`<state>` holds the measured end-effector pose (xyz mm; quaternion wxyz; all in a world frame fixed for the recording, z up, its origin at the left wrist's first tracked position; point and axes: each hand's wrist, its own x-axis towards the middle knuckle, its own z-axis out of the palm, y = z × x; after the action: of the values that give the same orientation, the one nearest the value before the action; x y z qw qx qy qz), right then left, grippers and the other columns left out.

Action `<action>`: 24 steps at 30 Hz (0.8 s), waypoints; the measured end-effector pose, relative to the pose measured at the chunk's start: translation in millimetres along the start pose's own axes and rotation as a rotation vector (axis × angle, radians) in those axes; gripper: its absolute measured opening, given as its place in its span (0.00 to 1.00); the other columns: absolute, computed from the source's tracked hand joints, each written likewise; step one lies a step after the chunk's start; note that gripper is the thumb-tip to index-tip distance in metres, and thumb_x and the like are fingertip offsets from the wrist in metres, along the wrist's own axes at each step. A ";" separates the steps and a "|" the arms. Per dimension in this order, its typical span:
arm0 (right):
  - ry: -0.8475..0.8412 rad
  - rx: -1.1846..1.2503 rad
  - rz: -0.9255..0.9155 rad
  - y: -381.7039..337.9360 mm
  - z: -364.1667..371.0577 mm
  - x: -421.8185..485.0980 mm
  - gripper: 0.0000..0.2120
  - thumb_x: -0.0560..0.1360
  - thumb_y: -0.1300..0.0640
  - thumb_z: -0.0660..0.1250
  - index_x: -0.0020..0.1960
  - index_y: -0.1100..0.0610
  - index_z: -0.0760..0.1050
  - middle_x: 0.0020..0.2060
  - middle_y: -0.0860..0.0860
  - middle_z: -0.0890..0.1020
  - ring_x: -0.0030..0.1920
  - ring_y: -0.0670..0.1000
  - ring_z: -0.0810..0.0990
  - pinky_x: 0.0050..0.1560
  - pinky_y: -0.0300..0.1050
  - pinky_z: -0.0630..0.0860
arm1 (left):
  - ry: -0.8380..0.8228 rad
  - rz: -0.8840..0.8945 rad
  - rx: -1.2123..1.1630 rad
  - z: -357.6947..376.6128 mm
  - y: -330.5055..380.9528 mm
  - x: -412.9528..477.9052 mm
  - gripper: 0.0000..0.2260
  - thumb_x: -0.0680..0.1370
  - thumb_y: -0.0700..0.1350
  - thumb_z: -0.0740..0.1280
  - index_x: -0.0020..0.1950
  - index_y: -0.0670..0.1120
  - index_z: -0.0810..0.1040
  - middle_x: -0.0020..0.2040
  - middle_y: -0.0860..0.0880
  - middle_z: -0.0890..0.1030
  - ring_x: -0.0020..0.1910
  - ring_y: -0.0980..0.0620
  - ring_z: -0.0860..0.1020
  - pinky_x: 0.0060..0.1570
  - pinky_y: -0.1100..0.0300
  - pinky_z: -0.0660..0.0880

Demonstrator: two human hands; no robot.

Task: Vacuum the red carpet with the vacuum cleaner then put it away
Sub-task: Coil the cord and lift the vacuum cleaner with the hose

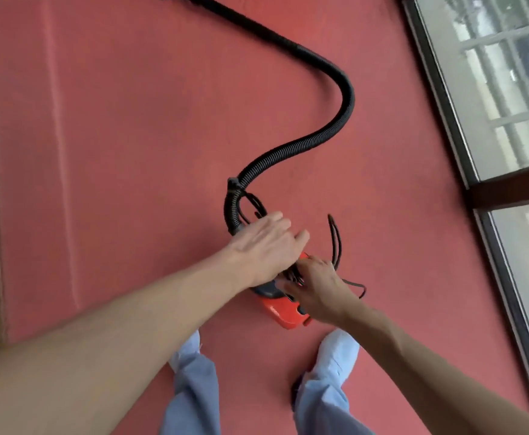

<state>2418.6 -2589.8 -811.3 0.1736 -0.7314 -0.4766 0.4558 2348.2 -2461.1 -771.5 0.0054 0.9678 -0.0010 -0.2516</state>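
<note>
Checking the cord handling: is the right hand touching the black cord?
Touching. The head view shows the right hand gripping the looped black cord over the vacuum cleaner.

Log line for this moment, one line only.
left hand: open over vacuum cleaner | right hand: grips cord | hose: lying on red carpet

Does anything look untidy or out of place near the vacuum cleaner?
Yes. The power cord sits in loose, uneven loops on the vacuum cleaner, held by the right hand, with one strand trailing onto the carpet. The hose sprawls in an S-curve across the carpet. No spill or damage shows.
</note>
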 end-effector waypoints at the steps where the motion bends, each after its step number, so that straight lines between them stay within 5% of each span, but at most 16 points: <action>1: 0.028 0.090 0.007 -0.7 0.7 -2.0 0.08 0.77 0.55 0.65 0.48 0.60 0.76 0.38 0.49 0.78 0.41 0.52 0.75 0.43 0.41 0.67 | 0.060 -0.037 -0.020 1.4 3.0 -0.6 0.14 0.76 0.35 0.63 0.61 0.42 0.68 0.49 0.46 0.80 0.54 0.45 0.73 0.58 0.55 0.65; 4: 0.130 0.245 0.078 -9.2 6.8 -11.5 0.06 0.79 0.60 0.63 0.44 0.54 0.72 0.30 0.41 0.72 0.31 0.43 0.70 0.33 0.36 0.63 | 0.347 -0.217 -0.133 12.2 10.9 -16.6 0.20 0.69 0.34 0.67 0.60 0.42 0.73 0.51 0.46 0.77 0.56 0.45 0.72 0.67 0.51 0.66; 7: 0.257 0.304 0.098 -14.2 20.2 -14.1 0.13 0.80 0.61 0.60 0.39 0.49 0.68 0.29 0.42 0.71 0.29 0.45 0.68 0.34 0.43 0.62 | 0.655 -0.625 -0.620 29.2 37.5 -40.4 0.21 0.65 0.36 0.66 0.59 0.42 0.75 0.54 0.46 0.74 0.56 0.47 0.71 0.65 0.52 0.68; 9: 0.290 0.211 0.072 -16.4 33.4 -15.4 0.11 0.80 0.60 0.58 0.40 0.52 0.68 0.31 0.45 0.72 0.33 0.49 0.69 0.36 0.47 0.63 | 0.660 -0.994 -1.198 34.2 54.8 -44.2 0.13 0.71 0.44 0.71 0.53 0.44 0.76 0.53 0.48 0.75 0.55 0.51 0.72 0.59 0.57 0.70; 11: 0.279 0.085 0.048 -16.6 47.7 -18.1 0.11 0.79 0.62 0.59 0.39 0.53 0.66 0.32 0.45 0.71 0.36 0.53 0.69 0.39 0.48 0.63 | 0.513 -1.292 -1.682 42.1 58.3 -38.1 0.24 0.68 0.60 0.75 0.52 0.43 0.78 0.53 0.45 0.79 0.55 0.48 0.77 0.53 0.59 0.72; 14: 0.361 0.086 0.111 -17.5 54.8 -18.4 0.17 0.79 0.62 0.59 0.36 0.47 0.60 0.31 0.43 0.69 0.37 0.55 0.68 0.42 0.49 0.63 | 0.564 -1.684 -1.767 45.5 55.0 -34.9 0.25 0.68 0.59 0.78 0.50 0.44 0.73 0.52 0.47 0.72 0.52 0.49 0.71 0.49 0.58 0.67; 17: 0.376 0.104 0.147 -20.2 59.6 -6.1 0.09 0.79 0.62 0.57 0.42 0.52 0.68 0.34 0.43 0.72 0.39 0.55 0.71 0.42 0.52 0.68 | 0.485 -1.650 -2.105 49.6 60.9 -30.8 0.21 0.69 0.59 0.78 0.32 0.45 0.73 0.32 0.50 0.75 0.34 0.50 0.74 0.40 0.56 0.72; 20: 0.195 0.060 0.039 -29.9 65.4 4.9 0.08 0.78 0.64 0.57 0.51 0.57 0.74 0.36 0.42 0.73 0.37 0.45 0.71 0.42 0.42 0.67 | 0.385 -1.528 -2.461 53.9 59.1 -25.8 0.16 0.69 0.58 0.78 0.37 0.45 0.81 0.33 0.51 0.84 0.36 0.51 0.82 0.48 0.57 0.78; 24: 0.027 0.037 -0.056 -33.8 63.4 18.0 0.11 0.78 0.62 0.59 0.56 0.57 0.76 0.39 0.39 0.75 0.39 0.38 0.72 0.40 0.31 0.65 | 0.607 -1.539 -2.779 81.7 39.5 -21.2 0.11 0.76 0.49 0.74 0.42 0.41 0.82 0.35 0.45 0.85 0.34 0.50 0.84 0.45 0.56 0.80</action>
<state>2350.0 -2569.5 -830.2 0.2061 -0.7205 -0.4858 0.4499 2289.9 -2501.3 -832.1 -0.7110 0.0018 -0.6771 -0.1898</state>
